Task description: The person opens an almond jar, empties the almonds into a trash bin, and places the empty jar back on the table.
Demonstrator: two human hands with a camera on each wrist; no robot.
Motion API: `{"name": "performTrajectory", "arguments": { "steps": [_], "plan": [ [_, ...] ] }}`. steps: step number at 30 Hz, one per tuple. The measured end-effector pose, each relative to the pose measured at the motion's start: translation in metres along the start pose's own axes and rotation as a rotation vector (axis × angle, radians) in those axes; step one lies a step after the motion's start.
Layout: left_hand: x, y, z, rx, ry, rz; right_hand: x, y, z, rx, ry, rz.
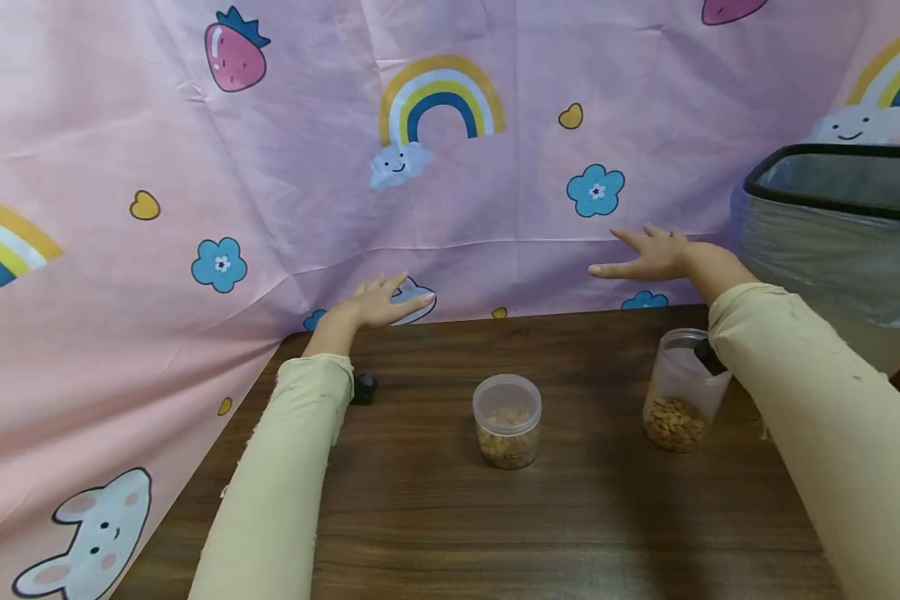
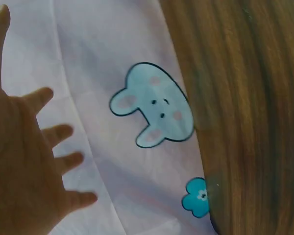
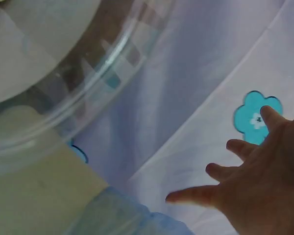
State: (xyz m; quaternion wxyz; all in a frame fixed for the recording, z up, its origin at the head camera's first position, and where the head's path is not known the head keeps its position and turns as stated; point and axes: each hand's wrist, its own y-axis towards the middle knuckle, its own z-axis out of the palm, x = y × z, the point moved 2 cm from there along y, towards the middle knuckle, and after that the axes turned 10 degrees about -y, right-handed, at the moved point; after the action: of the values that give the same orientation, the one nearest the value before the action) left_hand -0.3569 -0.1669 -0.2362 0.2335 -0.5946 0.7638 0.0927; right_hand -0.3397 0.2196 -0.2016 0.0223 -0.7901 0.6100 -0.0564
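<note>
My left hand [image 1: 375, 304] is held out above the back left of the table, fingers spread, touching nothing. The left wrist view shows the same hand [image 2: 29, 161] before the printed cloth. Raised near the back right, my right hand [image 1: 645, 257] also has its fingers spread and holds nothing. Between the arms stands a short clear jar [image 1: 508, 421], without a lid in sight, partly filled with what look like nuts. A taller clear jar [image 1: 678, 400] with similar contents at its bottom stands beside the right forearm, which hides part of its rim.
A bin [image 1: 817, 225] with a black rim and a clear liner stands at the right, close to the right arm. Printed cloth [image 1: 285, 167] hangs behind and left of the brown wooden table [image 1: 495, 533].
</note>
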Motion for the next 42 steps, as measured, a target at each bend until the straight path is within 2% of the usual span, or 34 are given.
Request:
{"name": "performTrajectory", "arguments": {
  "steps": [5, 8, 11, 13, 19, 24, 32, 37, 42],
  "plan": [
    [-0.002, -0.003, 0.000, 0.029, -0.101, 0.164, 0.009, -0.005, -0.004, -0.036, 0.063, -0.129],
    [-0.007, -0.010, 0.000, 0.065, -0.193, 0.216, 0.016, -0.011, -0.002, -0.051, 0.115, -0.200],
    [-0.013, -0.019, 0.002, 0.083, -0.247, 0.243, 0.023, -0.017, 0.003, -0.068, 0.143, -0.234],
    [-0.017, -0.024, 0.004, 0.083, -0.272, 0.284, 0.029, -0.020, 0.007, -0.071, 0.144, -0.251],
    [-0.026, -0.035, 0.021, 0.085, -0.369, 0.417, 0.048, -0.026, 0.021, -0.032, 0.117, -0.338],
    [-0.034, -0.042, 0.041, 0.079, -0.343, 0.514, 0.063, -0.027, 0.037, 0.000, 0.133, -0.426],
    [-0.044, -0.049, 0.072, 0.140, -0.282, 0.584, 0.074, -0.022, 0.067, 0.030, 0.153, -0.482],
    [-0.045, -0.054, 0.088, 0.206, -0.295, 0.565, 0.078, -0.018, 0.085, 0.066, 0.156, -0.493],
    [-0.047, -0.055, 0.099, 0.236, -0.285, 0.544, 0.080, -0.019, 0.098, 0.126, 0.183, -0.482]
  ]
}}
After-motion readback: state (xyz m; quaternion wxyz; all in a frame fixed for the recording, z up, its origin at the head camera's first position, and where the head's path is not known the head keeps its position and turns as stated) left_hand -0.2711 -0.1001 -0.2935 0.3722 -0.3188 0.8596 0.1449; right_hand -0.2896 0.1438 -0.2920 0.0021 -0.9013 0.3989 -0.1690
